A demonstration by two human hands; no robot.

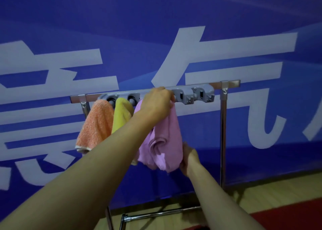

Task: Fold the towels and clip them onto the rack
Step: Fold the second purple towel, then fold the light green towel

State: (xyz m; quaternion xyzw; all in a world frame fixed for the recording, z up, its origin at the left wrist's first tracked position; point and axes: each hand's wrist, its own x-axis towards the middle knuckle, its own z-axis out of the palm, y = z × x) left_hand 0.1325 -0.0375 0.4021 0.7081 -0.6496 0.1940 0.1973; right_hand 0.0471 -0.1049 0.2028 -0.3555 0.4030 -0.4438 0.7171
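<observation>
A grey clip strip runs along the top bar of a metal rack. An orange towel and a yellow towel hang from its two left clips. My left hand grips the top of a folded pink towel at the strip's third clip; the clip itself is hidden behind the hand. My right hand holds the pink towel's lower right edge from behind. The two right clips hold nothing.
A blue banner with large pale characters stands right behind the rack. The rack's lower chrome bar crosses near the floor. Wooden flooring and a red mat lie at the lower right.
</observation>
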